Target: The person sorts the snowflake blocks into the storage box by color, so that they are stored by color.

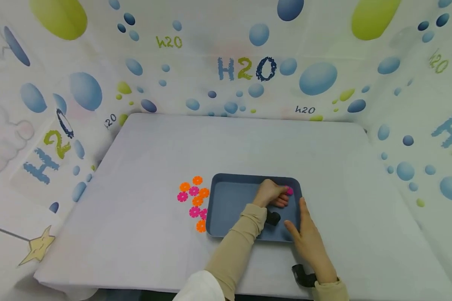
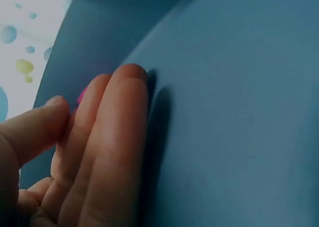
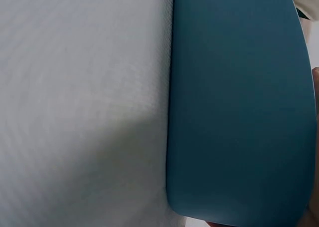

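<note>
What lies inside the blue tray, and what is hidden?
Within the tray, the left hand pinches a pink piece near the far right corner. That hand, its sleeve and the right hand cover parts of the tray; anything beneath is unseen.

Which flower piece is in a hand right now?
The pink piece pinched by the left hand, over the tray; the other visible pieces lie outside it.
</note>
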The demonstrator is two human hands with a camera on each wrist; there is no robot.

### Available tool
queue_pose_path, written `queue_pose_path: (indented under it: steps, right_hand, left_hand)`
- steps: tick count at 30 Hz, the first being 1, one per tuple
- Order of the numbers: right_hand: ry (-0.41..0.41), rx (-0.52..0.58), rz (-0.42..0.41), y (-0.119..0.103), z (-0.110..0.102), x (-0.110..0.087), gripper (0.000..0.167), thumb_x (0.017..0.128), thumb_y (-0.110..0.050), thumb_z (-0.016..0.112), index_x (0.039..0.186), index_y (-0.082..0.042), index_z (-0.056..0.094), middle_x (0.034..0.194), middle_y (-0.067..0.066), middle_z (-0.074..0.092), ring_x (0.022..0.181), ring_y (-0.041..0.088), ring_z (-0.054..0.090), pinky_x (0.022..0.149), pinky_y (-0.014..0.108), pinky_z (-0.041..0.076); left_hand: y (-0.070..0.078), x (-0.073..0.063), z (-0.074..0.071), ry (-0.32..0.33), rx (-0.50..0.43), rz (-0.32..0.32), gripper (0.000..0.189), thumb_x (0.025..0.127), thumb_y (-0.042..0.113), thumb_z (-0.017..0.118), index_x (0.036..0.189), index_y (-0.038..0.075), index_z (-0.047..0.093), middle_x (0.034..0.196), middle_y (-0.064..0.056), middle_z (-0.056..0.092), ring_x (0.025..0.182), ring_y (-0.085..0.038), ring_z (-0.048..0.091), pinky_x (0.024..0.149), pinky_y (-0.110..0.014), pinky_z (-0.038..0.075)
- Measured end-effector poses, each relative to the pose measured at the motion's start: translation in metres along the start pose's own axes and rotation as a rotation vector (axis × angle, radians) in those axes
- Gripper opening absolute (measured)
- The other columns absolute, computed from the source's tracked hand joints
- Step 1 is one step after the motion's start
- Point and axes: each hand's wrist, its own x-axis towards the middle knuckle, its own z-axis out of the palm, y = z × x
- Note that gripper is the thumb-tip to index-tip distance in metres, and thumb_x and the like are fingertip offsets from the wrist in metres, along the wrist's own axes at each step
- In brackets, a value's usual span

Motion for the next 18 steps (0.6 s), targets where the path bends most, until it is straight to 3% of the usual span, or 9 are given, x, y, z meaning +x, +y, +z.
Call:
queue_pose_path:
  steps: [5,8,11,14,18]
  right_hand:
    - [-0.028,0.007,-0.001,-0.001,0.0,0.0,0.081,0.1,-0.031,0.052,0.154,0.001,0.001,0.158,0.032,0.009,0.141,0.054,0.02,0.109,0.066,0.024]
    - [-0.04,0.018,-0.014,-0.001,-0.002,0.0,0.081,0.101,-0.031,0.051,0.154,0.001,-0.002,0.157,0.033,0.006,0.141,0.055,0.017,0.11,0.067,0.022]
    - [-0.047,0.03,-0.025,-0.002,-0.004,-0.001,0.082,0.101,-0.031,0.05,0.154,0.001,-0.004,0.157,0.034,0.003,0.141,0.056,0.015,0.111,0.067,0.018]
    - [-0.054,0.027,-0.017,-0.003,-0.004,-0.002,0.082,0.102,-0.032,0.048,0.154,0.0,-0.006,0.157,0.033,0.002,0.141,0.056,0.014,0.112,0.067,0.016]
    - [-0.065,0.03,0.005,-0.004,-0.002,-0.004,0.081,0.102,-0.034,0.046,0.154,-0.003,-0.008,0.158,0.031,0.0,0.141,0.056,0.012,0.111,0.068,0.014]
  left_hand:
    - [0.011,-0.016,-0.016,0.052,0.156,0.112,0.035,0.095,0.031,0.062,0.091,-0.002,0.073,0.073,-0.012,0.074,0.061,-0.023,0.072,0.055,-0.033,0.059]
    - [0.027,-0.036,-0.042,0.04,0.159,0.235,0.031,0.097,0.031,0.059,0.104,0.002,0.07,0.082,-0.01,0.075,0.069,-0.02,0.072,0.068,-0.037,0.06]
    - [0.039,-0.06,-0.081,0.067,0.097,0.365,0.028,0.099,0.025,0.055,0.113,0.002,0.065,0.096,-0.016,0.074,0.083,-0.023,0.073,0.079,-0.037,0.059]
    - [0.035,-0.08,-0.125,0.22,0.017,0.431,0.026,0.099,0.017,0.055,0.115,-0.001,0.063,0.102,-0.021,0.072,0.09,-0.028,0.072,0.081,-0.032,0.058]
    - [0.008,-0.094,-0.181,0.526,-0.092,0.387,0.023,0.096,0.011,0.059,0.114,-0.003,0.063,0.104,-0.02,0.071,0.096,-0.035,0.068,0.08,-0.031,0.056]
